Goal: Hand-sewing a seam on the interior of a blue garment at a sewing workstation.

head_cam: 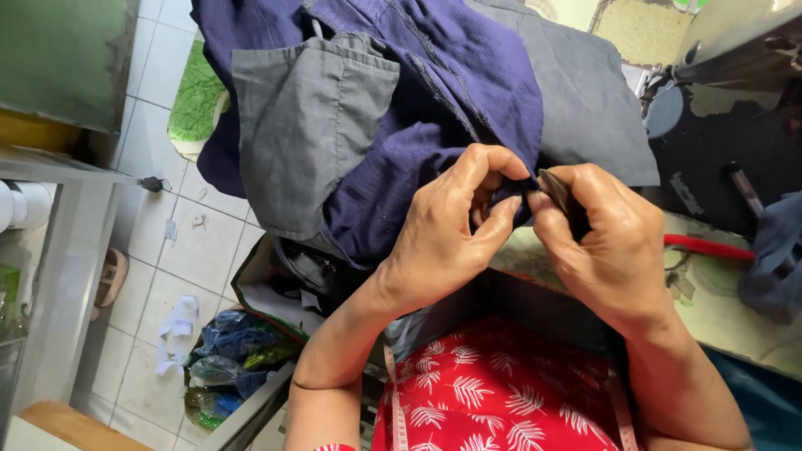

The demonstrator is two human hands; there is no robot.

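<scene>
A navy-blue garment (434,108) lies heaped across the person's lap and the worktable, with a grey garment (309,125) folded through it, one squared grey flap uppermost and another grey panel spreading right. Below, on the white tiled floor (200,242), a bag of crumpled blue and green plastic packets (230,367) sits beside a scrap of white cloth. A green patterned mat (196,96) lies further off on the tiles.

The left hand (447,242) is curled nearly closed, thumb and forefinger pinching the blue fabric's edge. The right hand (606,242) is likewise closed, fingertips gripping a small dark tool (553,188) against the same edge, touching the left fingertips. A red cord (710,248) runs just behind the right hand.
</scene>
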